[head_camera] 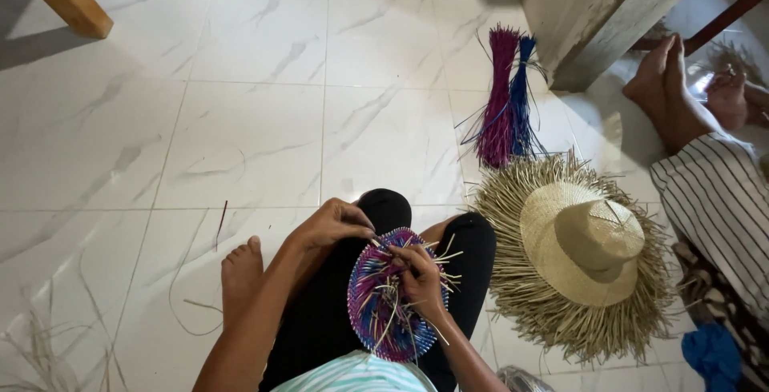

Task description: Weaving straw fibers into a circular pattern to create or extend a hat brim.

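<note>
— On my lap, between my knees, was where the woven disc [386,305] sat: a round piece in purple, pink and blue, tilted up toward me, with loose pale strands sticking out of its upper edge.

— And your hands, where were they against it?

— Both at the top rim. My left hand [330,224] came in from the upper left, fingers curled and pinching at the strand ends just past the rim. My right hand [420,278] lay over the face of the disc, clenched on a few of the pale strands. The right was the nearer one; it was touching the weave itself, while the left worked at the edge.

— Which way did the loose strands run?

— Mostly up and to the right, away from my body, fanning out beyond my right hand. I think the left held a single strand, but my fingers hid it, so I couldn't say for sure.

— Anything else around you?

— A straw hat [583,249] with a ragged, unfinished brim lay on the tiled floor [240,120] just to my right. Beyond it lay a bundle of magenta and blue fibres [506,100], long axis pointing away from me, well out of reach. Another person's bare feet [669,80] showed at the far right.
</note>
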